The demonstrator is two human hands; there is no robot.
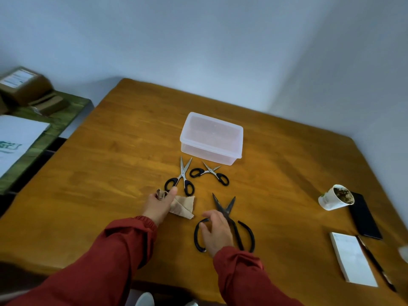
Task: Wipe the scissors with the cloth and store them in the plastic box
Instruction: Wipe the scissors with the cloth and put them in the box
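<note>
Three pairs of scissors lie open on the wooden table (123, 164). The large dark scissors (239, 228) are nearest me, and my right hand (217, 231) rests on their left handle loop with fingers curling around it. My left hand (160, 205) grips a beige cloth (183, 206) on the table. Just beyond the cloth lie medium scissors (182, 177) with black handles. Small black-handled scissors (209, 173) lie to their right. A clear plastic box (212, 139) with its lid on stands behind them.
At the right stand a white paper cup (335, 197) with dark contents, a black phone (364, 217), a white notepad (353, 259) and a pen (377, 266). A green side table (66, 113) with cardboard boxes (24, 85) sits far left.
</note>
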